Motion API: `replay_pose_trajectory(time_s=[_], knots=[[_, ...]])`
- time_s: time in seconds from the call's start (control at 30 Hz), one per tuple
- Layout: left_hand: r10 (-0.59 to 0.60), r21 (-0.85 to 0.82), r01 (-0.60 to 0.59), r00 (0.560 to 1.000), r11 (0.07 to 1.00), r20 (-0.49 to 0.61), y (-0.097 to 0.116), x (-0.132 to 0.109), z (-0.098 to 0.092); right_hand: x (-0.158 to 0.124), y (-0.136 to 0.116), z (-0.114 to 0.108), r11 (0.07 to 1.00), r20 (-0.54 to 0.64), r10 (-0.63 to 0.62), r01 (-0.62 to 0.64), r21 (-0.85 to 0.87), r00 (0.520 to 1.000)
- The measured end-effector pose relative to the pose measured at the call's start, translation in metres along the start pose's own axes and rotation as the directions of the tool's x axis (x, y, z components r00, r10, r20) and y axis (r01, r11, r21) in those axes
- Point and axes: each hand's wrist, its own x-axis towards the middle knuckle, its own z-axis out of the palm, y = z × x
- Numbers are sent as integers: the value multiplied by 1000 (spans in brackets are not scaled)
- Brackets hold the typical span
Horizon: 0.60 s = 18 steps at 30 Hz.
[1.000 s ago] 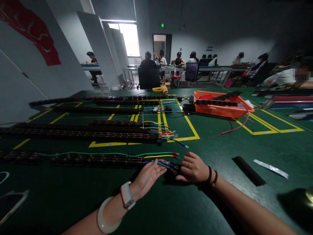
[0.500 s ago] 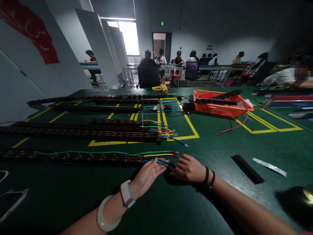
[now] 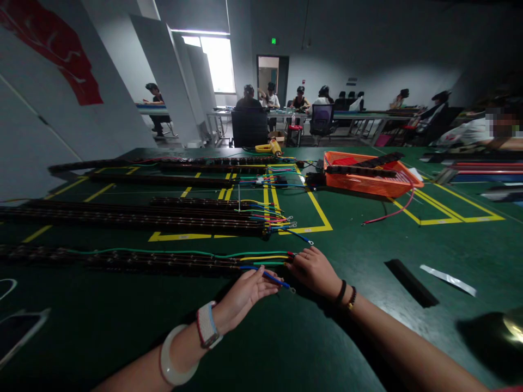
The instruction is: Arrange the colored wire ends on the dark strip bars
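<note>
My left hand (image 3: 248, 296) holds a blue wire (image 3: 283, 284) between the thumb and the stretched fingers; its bare ring terminal sticks out past the fingertips. Just to the right, my right hand (image 3: 316, 271) is closed at the ends of a green wire (image 3: 268, 264) and a yellow wire (image 3: 265, 258). Those wire ends are hidden behind its fingers. Above them runs a longer green wire (image 3: 241, 254), its red-sleeved end touching or close to my right hand. All these wires come from a long dark cable chain (image 3: 163, 264) lying along the table.
More dark cable chains (image 3: 196, 223) with coloured wire ends lie beyond. An orange basket (image 3: 368, 186), a yellow heat gun (image 3: 272, 147), a black strip (image 3: 411, 283) and a white strip (image 3: 447, 279) are on the green table (image 3: 359, 348). Other people sit at tables farther back.
My right hand has shifted slightly up and away from the blue wire's end to the green and yellow wires. The blue wire now lies apart from them in my left hand.
</note>
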Motion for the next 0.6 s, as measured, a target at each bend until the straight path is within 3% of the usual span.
replay_pose_trajectory(time_s=[0.17,0.33,0.5,0.6], knots=[[6,-12,-6,1000,1000,-9,1,-1,2,0,-1,3,996,90,-73,76,-41,993],[14,-44,-13,1000,999,21,-1,0,-1,-3,-2,-9,991,1,-131,131,-1,991],[37,-62,-34,998,998,50,-4,2,-5,-5,-9,-16,908,-59,-416,418,29,908],[50,-63,-46,997,997,58,-5,3,-6,-4,-13,-11,900,-83,-433,436,21,898]])
